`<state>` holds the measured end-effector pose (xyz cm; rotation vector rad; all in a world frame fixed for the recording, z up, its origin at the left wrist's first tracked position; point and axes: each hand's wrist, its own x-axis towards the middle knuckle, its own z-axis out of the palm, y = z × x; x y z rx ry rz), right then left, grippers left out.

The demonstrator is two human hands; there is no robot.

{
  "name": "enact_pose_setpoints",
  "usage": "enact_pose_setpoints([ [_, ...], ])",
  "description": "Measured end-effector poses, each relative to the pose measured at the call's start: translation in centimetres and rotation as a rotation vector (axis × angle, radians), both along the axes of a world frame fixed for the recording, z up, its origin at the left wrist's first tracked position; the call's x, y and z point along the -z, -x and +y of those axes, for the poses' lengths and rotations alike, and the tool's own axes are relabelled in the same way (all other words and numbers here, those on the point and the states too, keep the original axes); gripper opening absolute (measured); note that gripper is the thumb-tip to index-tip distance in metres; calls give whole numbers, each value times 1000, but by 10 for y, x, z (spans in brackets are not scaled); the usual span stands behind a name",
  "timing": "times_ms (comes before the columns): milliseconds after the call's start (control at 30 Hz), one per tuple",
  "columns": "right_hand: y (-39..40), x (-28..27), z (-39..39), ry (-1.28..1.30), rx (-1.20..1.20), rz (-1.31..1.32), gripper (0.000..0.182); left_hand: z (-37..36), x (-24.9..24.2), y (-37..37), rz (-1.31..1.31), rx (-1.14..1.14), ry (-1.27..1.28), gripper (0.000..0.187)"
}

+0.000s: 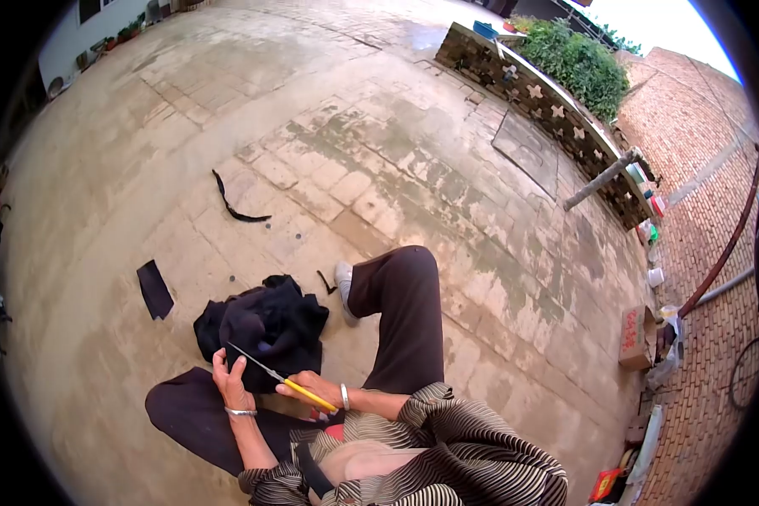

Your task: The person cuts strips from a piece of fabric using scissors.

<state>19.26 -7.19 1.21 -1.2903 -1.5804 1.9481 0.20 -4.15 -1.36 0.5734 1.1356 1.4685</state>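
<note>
My right hand [304,388] is closed around the yellow handles of a pair of scissors [314,395]. Their narrow metal blades point up and left, toward my left hand [231,383]. Between the thumb and fingers of that hand is the edge of a dark cloth [268,325], pinched near the blade tips. The rest of the cloth lies bunched on the ground and against my bent leg. How far the blades are parted is too small to tell.
A dark rectangular cloth piece [154,290] and a curved black strip [234,207] lie on the paving. A smaller black strip [325,282] is beside my shoe [345,291]. To the right, a cardboard box [637,337] stands by the brick wall [700,354].
</note>
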Motion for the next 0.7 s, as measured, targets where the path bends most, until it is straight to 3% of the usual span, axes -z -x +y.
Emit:
enact_pose_setpoints([
  [167,2,10,0,-15,15,9,54,-2,9,4,137,-11,-10,18],
  [300,1,3,-1,-49,31,15,52,0,8,0,287,-50,-17,17],
  [367,1,19,2,-77,23,-8,51,1,26,7,617,-109,-78,19],
  [400,4,5,4,-105,9,-26,50,2,22,5,645,-84,-93,22],
  [433,1,-10,0,49,90,7,48,2,18,6,685,-73,-88,26],
  [467,3,23,-1,-10,55,-57,45,2,-1,-1,647,-67,-54,26],
  [500,0,-1,1,169,73,-21,43,1,-18,-7,623,-64,-15,26],
  [533,-4,-4,2,-4,30,-11,43,2,-10,-8,507,-93,1,23],
  [600,-1,-6,-1,194,148,59,48,0,-6,-4,421,-84,-46,16],
  [633,-2,23,-4,62,104,66,48,-1,-4,-2,428,-93,-18,14],
  [700,-4,14,-1,191,84,92,49,-3,-11,-2,415,-92,-13,11],
])
